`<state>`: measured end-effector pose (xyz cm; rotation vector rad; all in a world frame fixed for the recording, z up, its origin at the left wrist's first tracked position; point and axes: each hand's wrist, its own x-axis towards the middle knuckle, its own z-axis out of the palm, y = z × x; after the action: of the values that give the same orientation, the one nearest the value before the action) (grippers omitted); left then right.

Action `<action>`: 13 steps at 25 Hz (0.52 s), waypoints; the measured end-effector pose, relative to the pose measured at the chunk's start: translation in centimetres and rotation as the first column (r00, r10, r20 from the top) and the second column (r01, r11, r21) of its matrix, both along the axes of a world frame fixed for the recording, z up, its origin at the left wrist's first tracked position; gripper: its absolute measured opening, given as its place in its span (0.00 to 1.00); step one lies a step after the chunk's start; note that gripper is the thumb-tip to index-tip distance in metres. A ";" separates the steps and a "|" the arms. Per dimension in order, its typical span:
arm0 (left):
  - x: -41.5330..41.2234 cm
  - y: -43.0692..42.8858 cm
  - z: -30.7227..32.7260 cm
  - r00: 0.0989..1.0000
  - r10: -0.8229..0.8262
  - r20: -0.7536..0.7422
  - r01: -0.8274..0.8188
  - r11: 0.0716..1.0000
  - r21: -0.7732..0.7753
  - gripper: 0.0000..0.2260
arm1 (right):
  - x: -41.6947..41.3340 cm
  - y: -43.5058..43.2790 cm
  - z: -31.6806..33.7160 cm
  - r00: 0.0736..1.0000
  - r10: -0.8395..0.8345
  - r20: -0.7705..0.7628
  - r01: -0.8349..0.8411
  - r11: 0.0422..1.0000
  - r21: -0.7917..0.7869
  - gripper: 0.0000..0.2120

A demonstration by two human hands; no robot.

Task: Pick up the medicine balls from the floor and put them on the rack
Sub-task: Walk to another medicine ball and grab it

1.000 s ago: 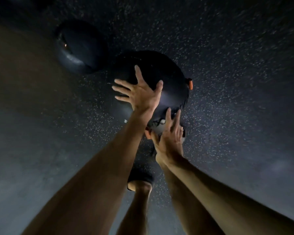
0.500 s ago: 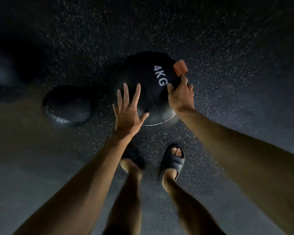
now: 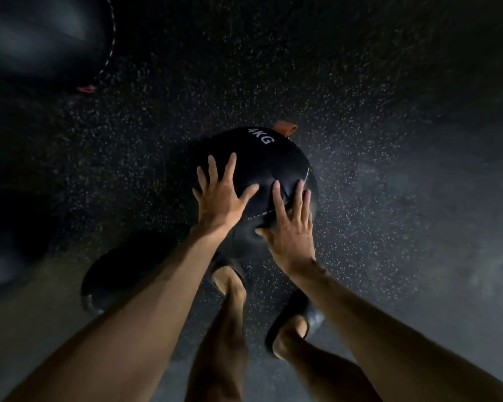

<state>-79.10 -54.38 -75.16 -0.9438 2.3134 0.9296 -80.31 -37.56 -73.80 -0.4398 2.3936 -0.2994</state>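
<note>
Pressing flat with left hand (image 3: 224, 198) and right hand (image 3: 294, 227), fingers straight and spread, on the near face of the medicine ball (image 3: 259, 161), seemingly resting on the floor (image 3: 360, 111) beneath them. Slide palms to opposite sides, squeeze evenly, lift with legs.

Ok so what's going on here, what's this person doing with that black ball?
A person is bent over a black 4KG medicine ball above a speckled dark floor. Their left hand and right hand both press on its near side with fingers spread, apparently set to scoop it up. Whether it has left the floor is unclear. Another dark ball lies by their left arm, and no rack is in view.
</note>
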 end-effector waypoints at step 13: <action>-4.1 -5.9 -0.1 0.996 -0.086 0.008 0.086 0.995 -0.048 0.59 | -18.1 -12.4 -1.7 0.969 -0.241 -0.049 0.237 0.969 -0.075 0.38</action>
<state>-83.17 -60.26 -75.27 -0.8576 2.3608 0.8382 -98.40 -49.95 -75.51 -0.1918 2.5014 -0.4845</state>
